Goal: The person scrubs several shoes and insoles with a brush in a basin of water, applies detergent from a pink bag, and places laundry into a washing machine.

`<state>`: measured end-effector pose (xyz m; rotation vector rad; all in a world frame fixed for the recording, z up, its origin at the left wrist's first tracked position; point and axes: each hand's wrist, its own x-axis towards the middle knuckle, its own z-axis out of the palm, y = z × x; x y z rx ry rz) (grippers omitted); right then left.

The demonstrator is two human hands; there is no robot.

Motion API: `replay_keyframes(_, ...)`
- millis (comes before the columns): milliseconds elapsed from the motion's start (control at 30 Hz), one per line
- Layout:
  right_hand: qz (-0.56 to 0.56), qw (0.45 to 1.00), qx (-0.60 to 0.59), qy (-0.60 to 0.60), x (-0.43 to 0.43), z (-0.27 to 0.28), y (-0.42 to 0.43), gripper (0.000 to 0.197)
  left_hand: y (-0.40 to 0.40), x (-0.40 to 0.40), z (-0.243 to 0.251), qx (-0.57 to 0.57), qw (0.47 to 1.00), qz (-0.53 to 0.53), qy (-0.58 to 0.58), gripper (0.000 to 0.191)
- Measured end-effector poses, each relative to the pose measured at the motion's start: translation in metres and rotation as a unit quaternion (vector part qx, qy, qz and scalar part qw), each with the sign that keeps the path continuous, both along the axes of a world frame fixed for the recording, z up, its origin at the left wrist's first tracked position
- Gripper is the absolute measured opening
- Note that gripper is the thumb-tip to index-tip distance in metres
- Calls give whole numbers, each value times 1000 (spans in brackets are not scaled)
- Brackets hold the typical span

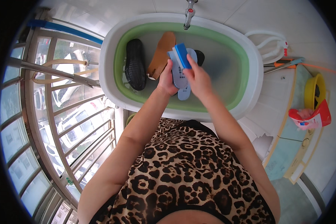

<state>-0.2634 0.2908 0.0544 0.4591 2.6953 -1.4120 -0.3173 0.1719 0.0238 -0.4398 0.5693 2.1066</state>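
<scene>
My left hand (167,78) grips a light-blue shoe insole (180,79) that bears printed writing, holding it above a white and green plastic tub (247,67). In my right hand (198,79) is a blue scrubbing brush (182,55), its pale bristles against the insole's upper half. Beneath the held insole shows a second light-blue insole (184,94). A black insole or sole (135,64) lies at the tub's left, with a brown insole (162,54) beside it. Part of another black piece (199,57) peeks out behind the brush. Cloudy water fills the tub.
A metal tap (189,15) hangs over the tub's far rim. To the left are a metal rail (58,71) and barred windows (81,112). On the right stand a white hose (271,39), a yellow basin (310,86) and a red and white plastic bag (310,117).
</scene>
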Motion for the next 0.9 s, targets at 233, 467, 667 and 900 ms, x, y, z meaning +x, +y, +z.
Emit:
replay_keyframes(233, -84, 943, -312, 85, 30, -31, -12, 69, 7, 9, -2, 21, 999, 6, 42, 61)
replay_keyframes(467, -2, 976, -186, 114, 84, 6, -39, 62, 10, -24, -3, 64, 997, 22, 20, 83)
replay_keyframes(667, -28, 997, 52, -59, -6, 2, 41, 44, 23, 2, -2, -13, 996, -69, 55, 84)
replay_keyframes(900, -4, 996, 58, 60, 44, -15, 1, 43, 9, -10, -4, 20, 992, -99, 78, 84)
